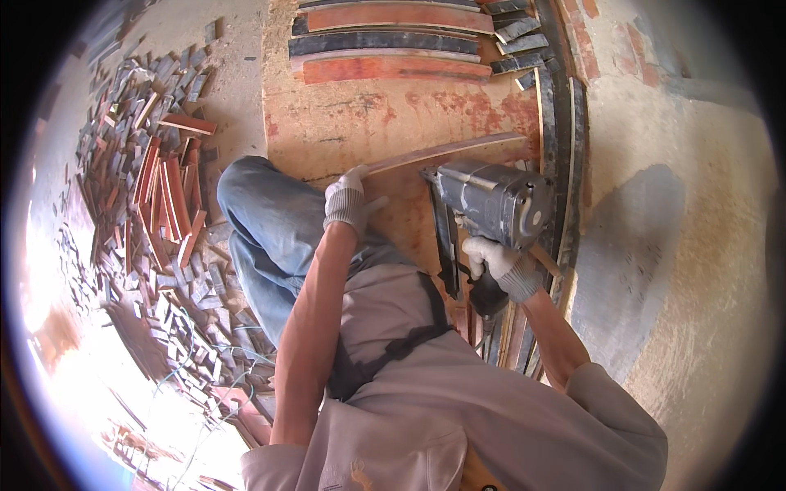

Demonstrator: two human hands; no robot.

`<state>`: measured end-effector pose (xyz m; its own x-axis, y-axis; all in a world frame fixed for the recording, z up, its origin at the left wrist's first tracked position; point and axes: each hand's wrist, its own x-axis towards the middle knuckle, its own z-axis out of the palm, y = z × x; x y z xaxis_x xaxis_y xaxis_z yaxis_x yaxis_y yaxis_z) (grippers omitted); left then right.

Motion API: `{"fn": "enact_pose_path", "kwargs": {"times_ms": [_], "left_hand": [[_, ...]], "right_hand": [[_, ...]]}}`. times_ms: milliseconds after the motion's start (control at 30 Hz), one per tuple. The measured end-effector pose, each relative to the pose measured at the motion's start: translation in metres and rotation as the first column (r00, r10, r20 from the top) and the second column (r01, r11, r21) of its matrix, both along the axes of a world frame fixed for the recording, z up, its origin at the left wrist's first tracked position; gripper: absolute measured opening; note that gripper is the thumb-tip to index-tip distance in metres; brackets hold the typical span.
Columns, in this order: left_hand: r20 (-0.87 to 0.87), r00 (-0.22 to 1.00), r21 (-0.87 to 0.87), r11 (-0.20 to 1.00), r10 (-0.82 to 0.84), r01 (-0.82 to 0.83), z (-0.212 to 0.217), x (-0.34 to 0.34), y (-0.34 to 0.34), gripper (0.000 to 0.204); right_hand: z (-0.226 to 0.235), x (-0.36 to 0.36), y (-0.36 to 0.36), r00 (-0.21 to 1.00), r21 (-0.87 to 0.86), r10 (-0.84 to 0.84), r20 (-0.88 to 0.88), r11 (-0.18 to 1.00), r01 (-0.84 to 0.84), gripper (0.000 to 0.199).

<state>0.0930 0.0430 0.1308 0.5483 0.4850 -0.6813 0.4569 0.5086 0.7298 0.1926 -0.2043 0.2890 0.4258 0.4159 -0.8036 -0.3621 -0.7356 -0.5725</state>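
In a pale knit glove, my left hand (347, 196) closes on the near end of a long thin wooden strip (450, 151). The strip slants away to the right across a stained plywood board (393, 114). My right hand (497, 263), also gloved, is wrapped round the handle of a dark nail gun (491, 196). The gun's long magazine (444, 245) runs down its left side, and its nose is close to the strip's near edge. Whether nose and wood touch, I cannot tell.
Several red and black strips (393, 41) lie stacked at the board's far end, with short dark offcuts (520, 45) beside them. Long dark strips (565, 164) line its right edge. On the left, a heap of wood offcuts (172, 188) covers the floor, with a thin hose (192, 344) across it.
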Motion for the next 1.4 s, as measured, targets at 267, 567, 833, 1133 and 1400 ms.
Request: {"fn": "enact_pose_path", "kwargs": {"times_ms": [267, 567, 833, 1133, 1400], "left_hand": [[-0.234, 0.849, 0.656, 0.568, -0.473, 0.497, -0.005, -0.013, 0.002, 0.064], [-0.218, 0.866, 0.560, 0.669, -0.451, 0.489, -0.001, -0.007, 0.004, 0.065], [-0.168, 0.906, 0.425, 0.801, -0.389, 0.422, -0.024, -0.003, -0.001, 0.060], [-0.108, 0.994, 0.023, 0.999, 0.037, -0.034, 0.017, -0.003, 0.017, 0.044], [0.014, 0.987, 0.302, 0.940, 0.162, -0.159, 0.021, -0.037, 0.073, 0.047]], "right_hand": [[-0.030, -0.015, 0.010, 0.998, 0.024, 0.049, 0.038, 0.998, -0.050, 0.030], [-0.025, -0.018, 0.012, 0.999, 0.066, 0.006, 0.034, 0.998, -0.008, 0.032], [-0.041, -0.020, 0.022, 0.986, 0.055, 0.154, 0.056, 0.986, -0.157, 0.034], [-0.045, -0.049, -0.016, 0.750, 0.023, 0.091, 0.655, 0.990, -0.139, 0.052], [-0.053, -0.067, 0.011, 0.664, -0.080, 0.225, 0.713, 0.967, -0.241, 0.080]]}}
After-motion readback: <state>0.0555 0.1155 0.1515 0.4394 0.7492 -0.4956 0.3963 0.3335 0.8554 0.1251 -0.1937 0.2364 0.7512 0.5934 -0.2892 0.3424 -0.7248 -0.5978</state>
